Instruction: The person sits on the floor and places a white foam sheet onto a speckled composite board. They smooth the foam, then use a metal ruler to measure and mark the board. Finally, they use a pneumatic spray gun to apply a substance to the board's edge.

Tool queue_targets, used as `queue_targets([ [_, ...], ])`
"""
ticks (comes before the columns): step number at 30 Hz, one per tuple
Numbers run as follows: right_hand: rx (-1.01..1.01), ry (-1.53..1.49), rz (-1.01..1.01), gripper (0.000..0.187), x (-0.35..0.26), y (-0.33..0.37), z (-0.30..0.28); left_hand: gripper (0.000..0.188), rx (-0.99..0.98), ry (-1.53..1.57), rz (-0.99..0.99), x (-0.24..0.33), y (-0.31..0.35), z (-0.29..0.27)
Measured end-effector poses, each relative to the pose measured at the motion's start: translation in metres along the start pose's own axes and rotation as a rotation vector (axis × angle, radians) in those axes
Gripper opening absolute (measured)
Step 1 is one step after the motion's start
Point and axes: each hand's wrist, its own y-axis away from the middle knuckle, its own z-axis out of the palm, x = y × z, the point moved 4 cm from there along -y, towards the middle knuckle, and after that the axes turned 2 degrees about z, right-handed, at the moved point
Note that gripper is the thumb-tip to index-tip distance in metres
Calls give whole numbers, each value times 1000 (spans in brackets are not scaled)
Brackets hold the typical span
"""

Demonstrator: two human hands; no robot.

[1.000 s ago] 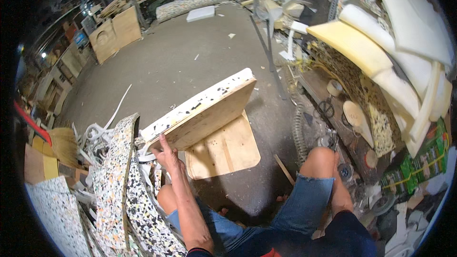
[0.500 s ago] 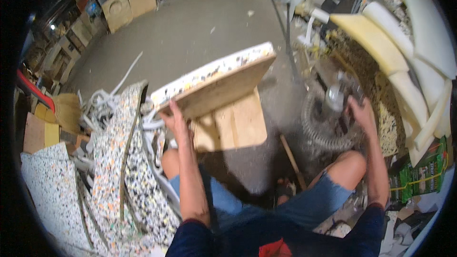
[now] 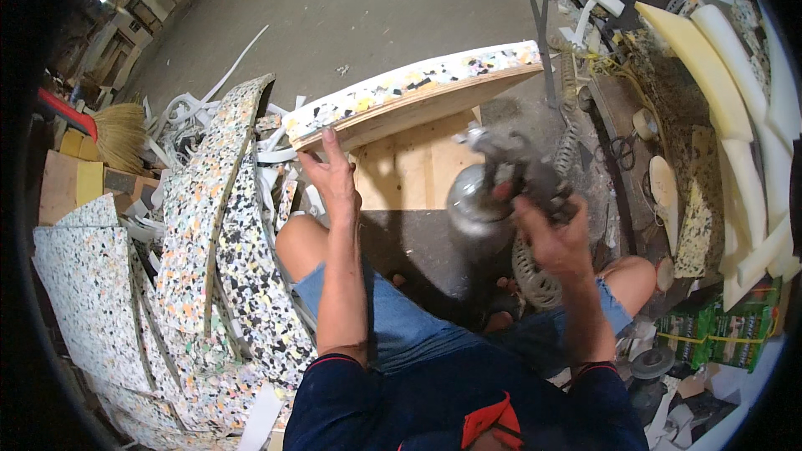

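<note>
My left hand (image 3: 336,179) grips the near left corner of a plywood board (image 3: 443,104), the thumb up against its edge. A thick layer of speckled foam (image 3: 409,93) topped by a white sheet lies along the board, which is tilted up. My right hand (image 3: 555,238) is wrapped round a spray gun (image 3: 528,169) with a round metal cup (image 3: 478,200) beneath it, blurred by motion. The gun's nozzle points toward the board's underside, apart from it. Below the tilted board, another plywood panel (image 3: 409,171) is partly hidden.
Speckled foam sheets (image 3: 188,259) are piled on my left, near white offcuts and a straw broom (image 3: 119,135). A coiled hose (image 3: 535,280) hangs by my right hand. Scissors (image 3: 620,152), a wooden plank and yellow-white foam pieces (image 3: 697,75) lie to the right, beside green packets (image 3: 739,338).
My right hand has brought the spray gun leftward from the right side to the tilted board. The board appears farther right and higher in view, still in my left hand; the view has shifted.
</note>
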Motion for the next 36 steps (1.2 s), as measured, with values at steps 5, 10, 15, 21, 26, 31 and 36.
queue_targets([
  [5,-92,47,-3,41,-2,0,53,99,-55,-68,68,-11,2,-5],
  [10,-84,58,-39,40,-6,-10,66,84,-36,-49,140,-25,5,-10],
  [15,81,85,-76,41,-6,-15,61,86,-53,-75,128,-26,7,-13],
  [21,43,202,-145,39,-14,-12,63,82,-78,-78,134,-31,7,-16],
  [26,-56,121,0,37,-14,-13,63,79,-89,-13,96,-32,6,-16],
  [31,-24,121,107,40,-15,-17,52,71,-43,-43,120,-24,12,-16],
  [36,105,135,133,47,-22,-22,29,68,-3,-62,151,-21,12,-16],
])
